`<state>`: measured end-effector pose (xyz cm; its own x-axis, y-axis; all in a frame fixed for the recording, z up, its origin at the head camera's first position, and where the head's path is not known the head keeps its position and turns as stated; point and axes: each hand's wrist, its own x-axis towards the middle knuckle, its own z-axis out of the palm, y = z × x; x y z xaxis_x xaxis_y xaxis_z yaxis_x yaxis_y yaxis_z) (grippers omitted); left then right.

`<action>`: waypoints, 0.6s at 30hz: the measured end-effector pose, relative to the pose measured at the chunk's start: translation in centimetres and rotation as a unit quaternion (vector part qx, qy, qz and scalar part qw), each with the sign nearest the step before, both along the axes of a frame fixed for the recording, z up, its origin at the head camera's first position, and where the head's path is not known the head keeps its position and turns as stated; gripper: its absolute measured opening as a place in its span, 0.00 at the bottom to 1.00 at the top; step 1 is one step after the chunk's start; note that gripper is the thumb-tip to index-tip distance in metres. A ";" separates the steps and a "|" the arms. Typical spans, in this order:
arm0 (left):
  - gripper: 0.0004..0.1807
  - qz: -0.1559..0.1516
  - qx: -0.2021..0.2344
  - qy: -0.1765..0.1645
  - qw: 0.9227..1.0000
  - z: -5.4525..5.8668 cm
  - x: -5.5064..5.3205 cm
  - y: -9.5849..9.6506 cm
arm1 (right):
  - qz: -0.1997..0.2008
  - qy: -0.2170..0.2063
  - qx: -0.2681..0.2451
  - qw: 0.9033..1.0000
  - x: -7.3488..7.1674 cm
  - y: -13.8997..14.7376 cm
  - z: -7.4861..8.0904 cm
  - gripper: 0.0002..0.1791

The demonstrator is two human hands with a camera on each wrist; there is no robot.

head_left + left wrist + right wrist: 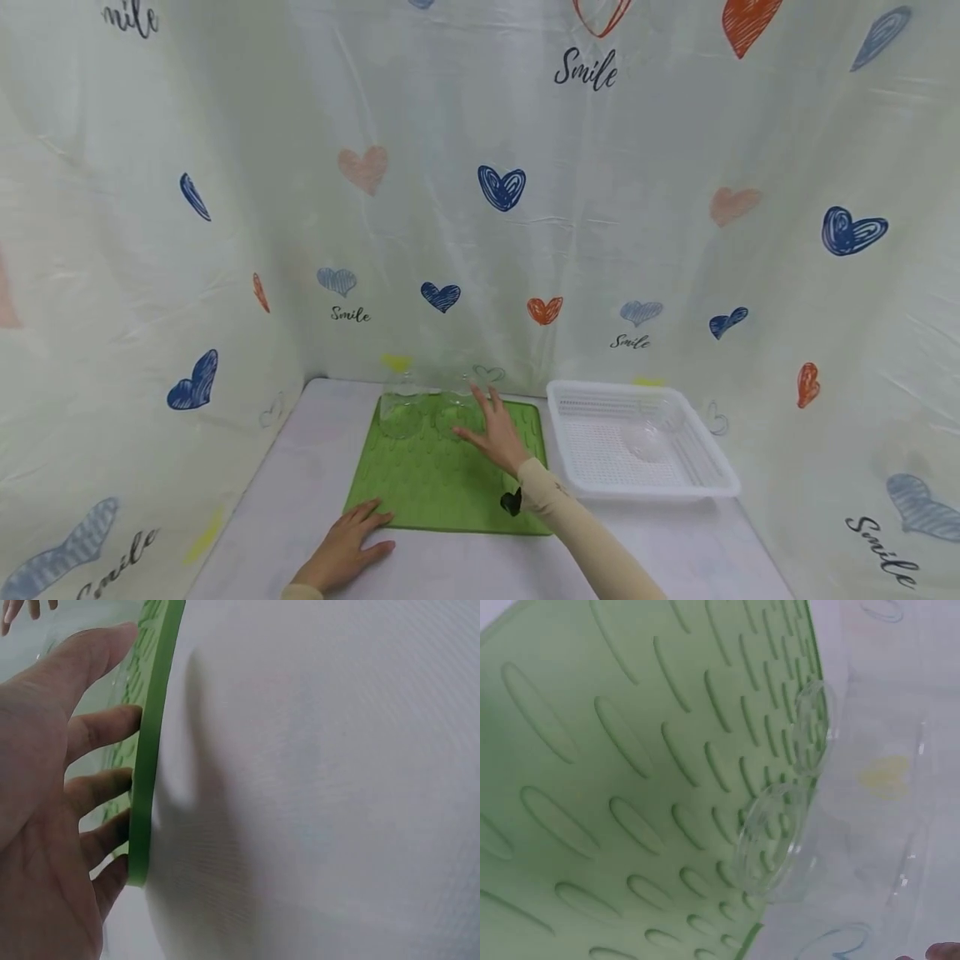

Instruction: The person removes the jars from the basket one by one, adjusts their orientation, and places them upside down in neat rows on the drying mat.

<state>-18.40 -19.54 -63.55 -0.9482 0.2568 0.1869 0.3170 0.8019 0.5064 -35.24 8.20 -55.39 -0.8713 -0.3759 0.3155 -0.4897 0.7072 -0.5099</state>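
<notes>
Two clear, see-through glasses stand side by side at the back of a green drying mat [420, 500]: a left glass [401, 421] and a right glass [453, 417], their wide rims toward the mat. Beside the right glass, my right hand [495, 437] reaches over the mat with thumb and fingers spread. In the right wrist view, only its fingertips [945, 951] show at the lower corner, apart from the near glass rim [769, 840]. My left hand [348, 542] rests at the mat's front left corner, its fingertips [120, 720] along the green edge.
A white plastic basket [645, 492] stands right of the mat, with a clear glass item [648, 433] lying inside. White sheeting printed with hearts [501, 187] closes off the back and both sides of the white table [270, 517].
</notes>
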 end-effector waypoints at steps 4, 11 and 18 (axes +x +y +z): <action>0.28 0.003 -0.003 -0.003 1.000 0.4 -0.1 0.2 | 0.004 0.009 -0.008 1.000 1.1 0.9 0.5 0.49; 0.24 0.016 -0.001 -0.024 1.000 1.5 -0.2 0.6 | 0.013 0.028 -0.025 0.999 3.2 2.4 1.7 0.49; 0.21 0.036 -0.004 -0.032 0.999 1.4 -0.5 1.0 | 0.025 0.035 -0.030 0.999 5.5 4.1 3.1 0.50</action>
<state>-18.94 -18.56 -62.14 -0.9743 0.1883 0.1240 0.2254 0.8253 0.5177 -29.69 12.28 -52.28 -0.8274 -0.3962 0.3981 -0.5589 0.6507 -0.5140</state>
